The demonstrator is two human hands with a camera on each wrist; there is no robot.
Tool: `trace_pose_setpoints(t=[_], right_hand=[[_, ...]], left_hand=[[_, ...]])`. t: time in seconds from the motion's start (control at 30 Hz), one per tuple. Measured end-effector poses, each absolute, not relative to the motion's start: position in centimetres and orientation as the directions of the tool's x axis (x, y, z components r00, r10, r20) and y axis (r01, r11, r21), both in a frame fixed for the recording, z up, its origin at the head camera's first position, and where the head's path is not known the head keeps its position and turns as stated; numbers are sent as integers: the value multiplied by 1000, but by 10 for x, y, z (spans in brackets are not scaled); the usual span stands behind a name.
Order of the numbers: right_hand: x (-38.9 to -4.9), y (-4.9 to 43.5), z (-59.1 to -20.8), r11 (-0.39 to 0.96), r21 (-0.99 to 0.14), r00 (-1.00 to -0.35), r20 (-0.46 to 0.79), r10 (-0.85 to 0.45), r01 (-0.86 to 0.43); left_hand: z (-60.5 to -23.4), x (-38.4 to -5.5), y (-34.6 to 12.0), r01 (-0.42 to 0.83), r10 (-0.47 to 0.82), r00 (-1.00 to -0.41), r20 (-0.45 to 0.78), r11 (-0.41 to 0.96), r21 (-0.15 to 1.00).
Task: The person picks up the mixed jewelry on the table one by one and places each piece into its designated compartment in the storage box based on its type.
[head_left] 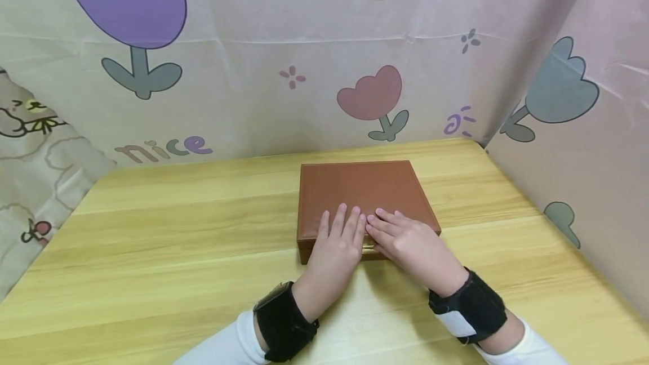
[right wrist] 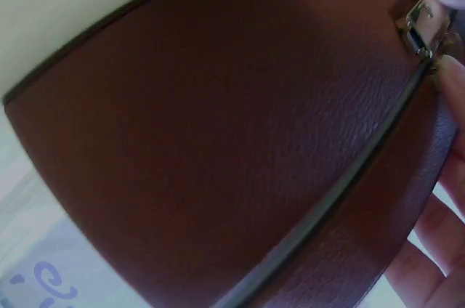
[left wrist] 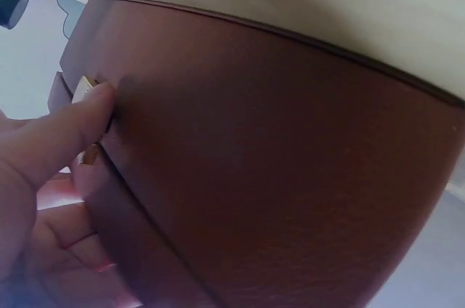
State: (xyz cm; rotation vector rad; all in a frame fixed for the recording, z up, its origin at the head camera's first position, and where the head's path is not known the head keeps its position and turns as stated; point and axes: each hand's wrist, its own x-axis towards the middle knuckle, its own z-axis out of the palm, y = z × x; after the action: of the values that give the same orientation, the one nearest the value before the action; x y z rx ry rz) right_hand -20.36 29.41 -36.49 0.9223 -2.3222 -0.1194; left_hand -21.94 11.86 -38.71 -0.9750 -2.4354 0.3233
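Observation:
A brown leather-look box (head_left: 362, 193) with a hinged-style lid sits on the table, a gold clasp (right wrist: 425, 25) at the middle of its front. My left hand (head_left: 334, 255) lies with straight fingers on the lid's front part, its thumb (left wrist: 91, 112) pressing at the clasp. Beside it my right hand (head_left: 413, 249) rests on the lid too, fingers extended toward the left hand and thumb (right wrist: 454, 75) against the clasp. The two hands' fingertips nearly meet. Along the seam under the lid runs a thin pale line in the right wrist view.
The light wood table (head_left: 152, 252) stretches out on both sides of the box. Behind it hangs a patterned cloth (head_left: 243, 94) with flowers and hearts, and another cloth side (head_left: 598, 185) borders the right edge. Black bands (head_left: 286, 323) circle both wrists.

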Motion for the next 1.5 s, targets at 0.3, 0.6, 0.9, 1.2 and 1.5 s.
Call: trace_pose_setpoints(t=[0.3, 0.6, 0.9, 1.2, 1.5], right_hand=[[-202, 294, -365, 753, 303, -566, 513, -646, -585], [-206, 301, -367, 687, 370, -491, 498, -715, -625], [-210, 302, -374, 684, 379, -402, 595, -696, -623], [-203, 295, -381, 739, 356, -449, 617, -646, -572], [-197, 297, -386, 734, 343, -455, 610, -648, -586]], left_hand=[[-387, -218, 118, 566, 699, -604, 383, 714, -412], [-385, -219, 117, 583, 692, -624, 362, 722, -373], [-383, -222, 113, 577, 696, -599, 395, 718, -390], [-383, -221, 114, 590, 692, -597, 406, 721, -363], [-388, -219, 117, 597, 687, -611, 394, 726, -341]])
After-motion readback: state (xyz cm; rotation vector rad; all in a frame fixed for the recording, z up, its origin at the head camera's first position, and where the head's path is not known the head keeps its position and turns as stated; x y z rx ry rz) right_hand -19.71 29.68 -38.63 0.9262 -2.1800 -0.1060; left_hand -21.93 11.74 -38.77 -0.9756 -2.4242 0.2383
